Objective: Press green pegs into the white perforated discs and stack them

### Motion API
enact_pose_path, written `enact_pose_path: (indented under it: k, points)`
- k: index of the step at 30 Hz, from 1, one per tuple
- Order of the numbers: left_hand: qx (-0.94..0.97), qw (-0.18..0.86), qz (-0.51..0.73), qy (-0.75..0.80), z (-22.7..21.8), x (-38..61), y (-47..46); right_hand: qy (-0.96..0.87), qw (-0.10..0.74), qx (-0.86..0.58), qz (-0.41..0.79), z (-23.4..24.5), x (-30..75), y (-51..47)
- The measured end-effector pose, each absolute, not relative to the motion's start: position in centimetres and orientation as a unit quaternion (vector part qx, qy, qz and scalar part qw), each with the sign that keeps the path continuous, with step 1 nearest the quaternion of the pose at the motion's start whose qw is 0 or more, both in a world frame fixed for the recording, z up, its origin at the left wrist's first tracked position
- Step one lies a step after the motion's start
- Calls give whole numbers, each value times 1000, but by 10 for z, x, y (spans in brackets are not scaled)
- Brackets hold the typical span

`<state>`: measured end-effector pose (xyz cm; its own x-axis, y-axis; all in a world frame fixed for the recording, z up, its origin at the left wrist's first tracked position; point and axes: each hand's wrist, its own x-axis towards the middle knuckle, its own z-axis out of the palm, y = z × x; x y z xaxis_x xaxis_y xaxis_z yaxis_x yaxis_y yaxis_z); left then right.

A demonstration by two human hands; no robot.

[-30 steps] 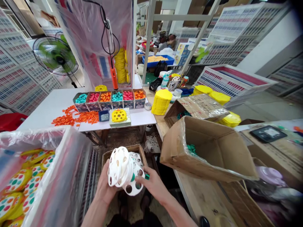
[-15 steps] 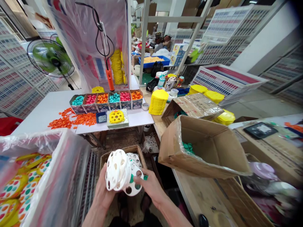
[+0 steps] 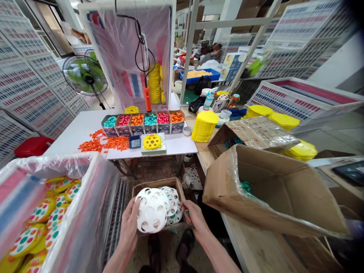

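Observation:
My left hand [image 3: 131,217] is closed on the edge of a stack of white discs [image 3: 152,210] with round holes, held over a cardboard box [image 3: 139,186] by my feet. More white perforated discs [image 3: 174,214] lie in that box, behind and right of the stack. At the box's right rim, my right hand [image 3: 196,217] has its fingers curled, with bits of green showing between them. Those look like small green plastic pieces, though the fingers cover most of them. Whether this hand also touches the rim, I cannot tell.
Ahead, a white table [image 3: 68,125] carries compartments of coloured pieces [image 3: 143,123], loose orange pieces [image 3: 116,143] and a yellow holed part [image 3: 152,141]. An orange electric screwdriver [image 3: 147,99] hangs above. A plastic-lined crate [image 3: 93,170] stands left; a large open carton [image 3: 273,189] stands right.
The view has turned left. My right hand has left the white discs and moved right to the box rim, with green still in its fingers. The left hand keeps the stack, now lying flatter.

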<state>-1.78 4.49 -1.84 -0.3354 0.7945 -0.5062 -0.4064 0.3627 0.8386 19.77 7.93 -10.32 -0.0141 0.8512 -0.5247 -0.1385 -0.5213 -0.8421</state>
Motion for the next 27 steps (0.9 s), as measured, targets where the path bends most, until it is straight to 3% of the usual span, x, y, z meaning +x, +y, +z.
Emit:
enact_pose_path:
  k: [5,11,19,27]
  points:
    - [207,552,516,622,-23,-11,46,-250,377,-550,702,-74,191,61]
    - [218,553,506,625,-17,5,46,-473,359,-552,586,-48,180,49]
    - [183,570,523,607,-19,9,42,-547,312,-521,576,-37,191,52]
    - [169,604,508,591,-14,12,42,-413,306,-435,739,-31,198,59]
